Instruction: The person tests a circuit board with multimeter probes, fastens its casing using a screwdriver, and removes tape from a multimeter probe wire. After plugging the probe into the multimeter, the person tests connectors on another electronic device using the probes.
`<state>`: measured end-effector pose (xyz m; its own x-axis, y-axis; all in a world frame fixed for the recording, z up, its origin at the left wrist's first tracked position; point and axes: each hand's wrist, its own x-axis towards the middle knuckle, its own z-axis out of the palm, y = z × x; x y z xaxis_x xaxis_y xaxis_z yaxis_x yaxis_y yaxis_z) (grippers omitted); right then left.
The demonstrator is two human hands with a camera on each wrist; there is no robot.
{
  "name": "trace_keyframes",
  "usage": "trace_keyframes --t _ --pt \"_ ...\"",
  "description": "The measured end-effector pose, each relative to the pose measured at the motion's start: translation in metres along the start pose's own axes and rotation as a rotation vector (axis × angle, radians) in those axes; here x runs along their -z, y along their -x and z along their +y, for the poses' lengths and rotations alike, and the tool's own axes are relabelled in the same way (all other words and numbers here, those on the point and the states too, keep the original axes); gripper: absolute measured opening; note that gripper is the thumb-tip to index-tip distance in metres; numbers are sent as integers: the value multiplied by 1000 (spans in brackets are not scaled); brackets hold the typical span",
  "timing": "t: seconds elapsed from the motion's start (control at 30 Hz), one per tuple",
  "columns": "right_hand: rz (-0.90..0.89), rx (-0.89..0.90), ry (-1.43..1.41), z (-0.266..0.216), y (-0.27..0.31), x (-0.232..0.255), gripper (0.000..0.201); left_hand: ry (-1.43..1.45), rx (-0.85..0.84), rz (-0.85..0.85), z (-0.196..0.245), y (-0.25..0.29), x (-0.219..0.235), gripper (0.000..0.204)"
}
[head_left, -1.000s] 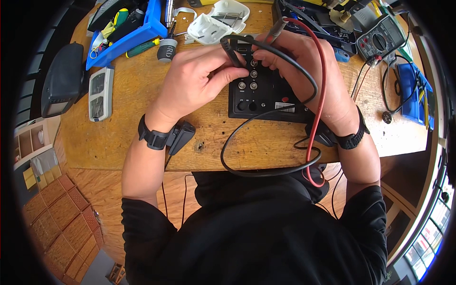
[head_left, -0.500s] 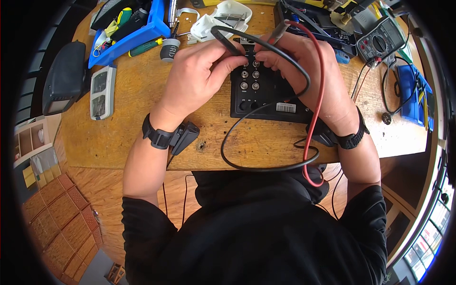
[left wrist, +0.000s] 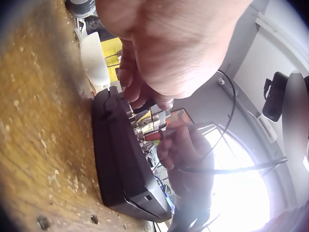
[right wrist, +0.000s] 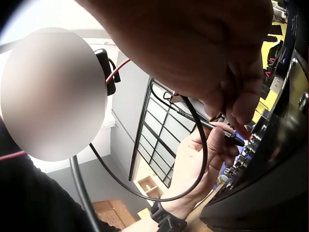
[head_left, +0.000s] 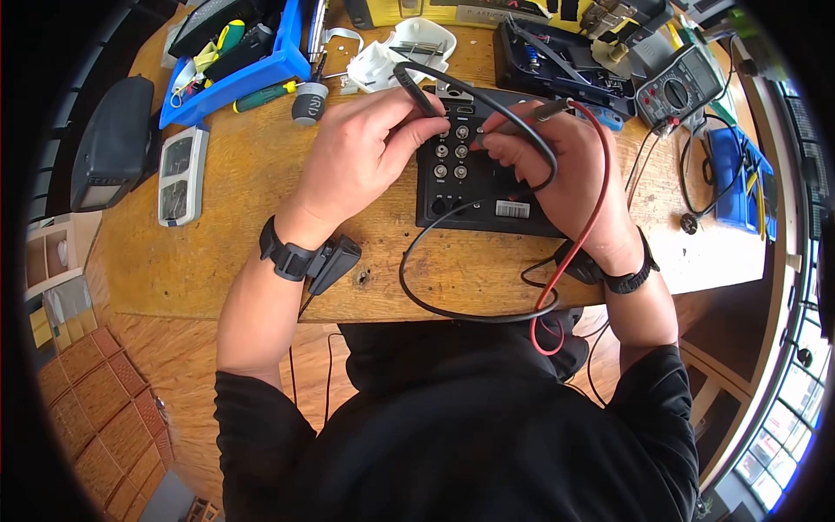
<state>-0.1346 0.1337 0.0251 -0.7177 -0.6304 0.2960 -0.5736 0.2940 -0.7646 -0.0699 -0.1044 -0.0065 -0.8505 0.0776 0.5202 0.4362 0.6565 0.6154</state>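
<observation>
A black box [head_left: 487, 184] with rows of round metal connectors [head_left: 461, 171] and a barcode label lies on the bench. My left hand [head_left: 361, 157] pinches a black test probe [head_left: 416, 91], its lower end at the upper connectors of the left row. On the other side, my right hand [head_left: 570, 161] holds a red test probe [head_left: 548, 111] slanted over the box, its red end near the right-hand row. In the right wrist view the black probe [right wrist: 234, 138] and the red end come close together at the connectors. The fingers partly hide both tips.
A multimeter [head_left: 678, 91] with leads stands at the back right, beside a blue bin [head_left: 739, 187]. Black and red cables loop over the bench's front edge. Behind the box are a white case [head_left: 426, 43] and a black tool tray [head_left: 522, 65]. A blue tool bin [head_left: 235, 87] stands left.
My right hand has moved down the box toward me, and the red probe now leans flatter to the right. My left hand keeps the black probe at the upper connectors. The head view has shifted slightly.
</observation>
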Motion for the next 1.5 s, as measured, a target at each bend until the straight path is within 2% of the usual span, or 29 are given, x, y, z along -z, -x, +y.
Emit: trace_keyframes --t 0.07,0.1,0.17,0.2,0.23,0.3,0.37,0.43,0.53,0.63,0.83,0.9,0.97,1.03,1.1,1.13,1.3,1.37,1.5 --pt "2 -12 11 2 2 -3 14 35 -51 57 -3 2 -3 15" --pt "9 -24 26 4 2 -5 14 33 -47 55 -3 3 -2 15" --pt "-5 -51 12 2 2 -3 14 149 53 185 1 5 -1 15" --pt "-19 -73 3 2 2 -3 14 150 8 210 1 3 -1 13" --pt "-18 -75 -1 5 2 -4 14 148 9 206 2 1 2 13" --pt "21 91 -7 11 1 -5 13 12 -139 59 2 -1 9 13" --pt "32 82 -5 10 2 -7 12 40 -130 29 0 0 11 13" --pt "44 71 -3 9 3 -8 11 -10 -45 -111 2 1 16 12" --pt "40 40 -18 8 3 -8 12 -2 -52 -164 1 1 13 11" --pt "23 29 -30 10 4 -7 14 -15 -112 -170 1 -1 14 11" --pt "-15 -3 20 6 4 -5 14 -9 -97 -171 0 -1 14 11" --pt "25 94 36 7 3 -6 16 1 -107 -162 -2 -1 12 13" --pt "17 100 58 8 3 -5 16 12 -114 -153 -2 -1 12 14" --pt "6 110 74 8 2 -5 16 51 -122 -65 0 1 15 11" --pt "7 64 11 5 3 -5 15 220 -5 96 -2 2 17 10" --pt "8 64 11 3 3 -4 15 217 64 156 0 2 17 11" --pt "-7 74 40 2 3 -3 15 90 -46 48 -11 -1 13 11" --pt "3 92 34 4 2 -4 15 -34 -70 -67 -10 -2 11 10" --pt "11 103 27 5 3 -6 16 4 -33 -61 -11 -1 8 10"
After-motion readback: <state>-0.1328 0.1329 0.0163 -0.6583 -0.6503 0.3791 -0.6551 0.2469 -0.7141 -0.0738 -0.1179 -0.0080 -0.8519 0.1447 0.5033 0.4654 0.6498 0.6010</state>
